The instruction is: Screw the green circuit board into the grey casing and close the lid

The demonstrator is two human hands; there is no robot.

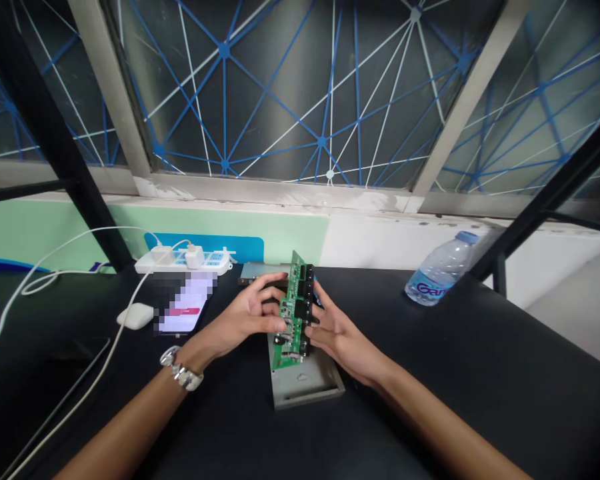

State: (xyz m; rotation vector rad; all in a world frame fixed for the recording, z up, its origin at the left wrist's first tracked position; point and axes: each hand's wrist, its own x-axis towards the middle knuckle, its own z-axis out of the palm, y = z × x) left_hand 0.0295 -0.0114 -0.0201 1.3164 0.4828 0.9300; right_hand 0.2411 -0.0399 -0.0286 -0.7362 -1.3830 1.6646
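Note:
A green circuit board (291, 300) with black parts along its right edge is held up on its side between my hands. My left hand (253, 310) grips its left side, thumb toward the lower part and fingers behind. On the other edge, my right hand (337, 333) closes its thumb and fingers against the black parts. Under the board lies a grey metal casing (307, 387), flat on the black table. Behind my left fingers another grey metal piece (253, 271) is partly hidden. A small blue item behind my right fingers is mostly covered.
A water bottle (437, 270) stands tilted in view at the right rear. To the left are a lit phone (187, 307), a white earbud case (136, 316) and a white power strip (215, 262) with chargers. A white cable (107, 360) crosses the left side of the table.

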